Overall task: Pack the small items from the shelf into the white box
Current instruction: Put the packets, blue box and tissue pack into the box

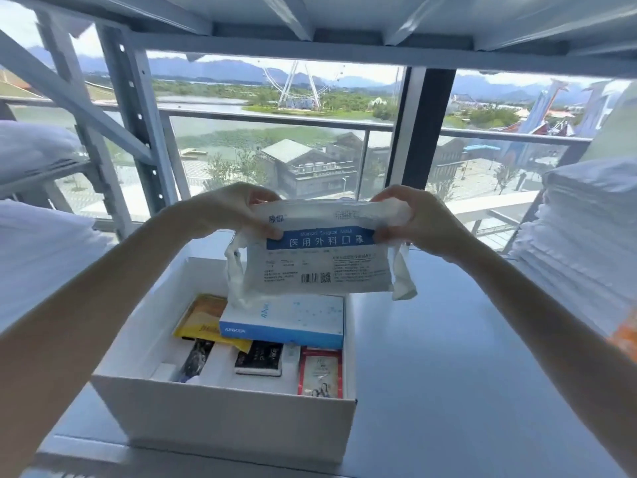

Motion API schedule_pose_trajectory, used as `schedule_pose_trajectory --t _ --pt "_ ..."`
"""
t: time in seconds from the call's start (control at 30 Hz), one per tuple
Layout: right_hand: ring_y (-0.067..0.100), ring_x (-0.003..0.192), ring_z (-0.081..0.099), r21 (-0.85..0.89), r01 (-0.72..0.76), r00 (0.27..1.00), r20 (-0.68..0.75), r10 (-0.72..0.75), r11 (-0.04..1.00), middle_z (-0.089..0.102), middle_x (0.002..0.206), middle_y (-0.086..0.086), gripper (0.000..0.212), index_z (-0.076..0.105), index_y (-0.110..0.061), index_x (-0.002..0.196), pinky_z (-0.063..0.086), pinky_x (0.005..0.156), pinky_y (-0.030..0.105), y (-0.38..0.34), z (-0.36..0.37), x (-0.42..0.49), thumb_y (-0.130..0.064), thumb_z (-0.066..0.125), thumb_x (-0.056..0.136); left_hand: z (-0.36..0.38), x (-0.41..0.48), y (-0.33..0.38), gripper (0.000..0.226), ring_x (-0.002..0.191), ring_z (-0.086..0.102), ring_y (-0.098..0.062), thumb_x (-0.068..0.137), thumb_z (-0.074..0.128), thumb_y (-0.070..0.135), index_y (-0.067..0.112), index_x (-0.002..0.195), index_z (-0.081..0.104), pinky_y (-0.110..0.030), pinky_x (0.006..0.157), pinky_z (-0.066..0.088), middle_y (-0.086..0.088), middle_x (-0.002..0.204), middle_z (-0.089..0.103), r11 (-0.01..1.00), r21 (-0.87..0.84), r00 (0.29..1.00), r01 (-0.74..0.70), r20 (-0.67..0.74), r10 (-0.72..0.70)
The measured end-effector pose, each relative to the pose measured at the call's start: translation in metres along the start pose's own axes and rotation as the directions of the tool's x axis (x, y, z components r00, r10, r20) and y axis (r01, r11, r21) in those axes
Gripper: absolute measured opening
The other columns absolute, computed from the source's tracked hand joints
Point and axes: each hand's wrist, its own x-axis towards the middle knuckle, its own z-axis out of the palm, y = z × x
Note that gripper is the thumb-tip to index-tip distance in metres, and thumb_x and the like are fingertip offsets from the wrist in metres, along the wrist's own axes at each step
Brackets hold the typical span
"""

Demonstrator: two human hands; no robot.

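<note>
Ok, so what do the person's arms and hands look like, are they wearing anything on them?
The left forearm and right forearm are bare, no sleeves in view. The left hand and right hand wear no gloves; no watch, bracelet or ring shows.

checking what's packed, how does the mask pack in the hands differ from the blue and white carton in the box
The mask pack is a soft, crinkled bag; the carton is a stiff box. The mask pack is held upright above the white box, gripped at its top by the left hand and right hand; the carton lies flat inside it. Both are white with a blue band.
</note>
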Motion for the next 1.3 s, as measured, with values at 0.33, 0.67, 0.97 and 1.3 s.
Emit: schedule_pose_trajectory --t 0.33,0.67,0.97,1.3 --pt "0.020 0.076 0.055 -0.174 -0.005 0.995 0.102 0.023 0.985 0.060 0.082 0.004 0.028 0.058 -0.013 0.093 0.040 0.060 0.019 0.009 0.113 0.046 -0.006 0.075 0.071 -0.039 -0.015 -0.115 0.038 0.065 0.054 -0.009 0.070 0.079 0.007 0.008 0.105 0.064 -0.008 0.051 0.043 -0.001 0.075 0.062 0.984 0.157 0.938 0.088 -0.347 -0.029" --pt "0.017 0.079 0.053 -0.396 -0.049 0.945 0.280 0.171 0.917 0.060 0.082 0.001 0.027 0.066 -0.003 0.096 0.038 0.066 0.022 0.004 0.101 0.037 -0.025 0.070 0.081 -0.047 0.008 -0.124 0.034 0.056 0.059 -0.012 0.072 0.078 0.014 0.014 0.102 0.062 -0.019 0.049 0.052 -0.007 0.072 0.060 0.996 0.041 0.989 0.076 -0.133 -0.070" --pt "0.018 0.077 0.048 -0.693 0.070 0.987 0.152 0.051 0.717 0.054 0.075 -0.002 0.025 0.052 -0.018 0.085 0.034 0.062 0.027 0.017 0.120 0.011 -0.016 0.073 0.073 0.002 -0.006 -0.145 0.045 0.077 0.055 -0.019 0.068 0.078 0.019 0.017 0.107 0.057 -0.030 0.067 0.051 0.002 0.111 0.049 0.782 0.604 0.963 -0.153 -0.087 0.256" --pt "0.017 0.074 0.058 -0.723 0.160 0.959 0.274 0.066 0.672 0.062 0.090 -0.002 0.004 0.070 -0.011 0.080 0.038 0.063 0.022 0.012 0.113 -0.002 -0.012 0.068 0.083 0.011 -0.031 -0.151 0.053 0.124 0.038 -0.009 0.082 0.062 0.047 0.030 0.130 0.048 -0.031 0.101 0.041 0.010 0.135 0.044 0.601 0.683 0.901 -0.414 0.213 0.379"
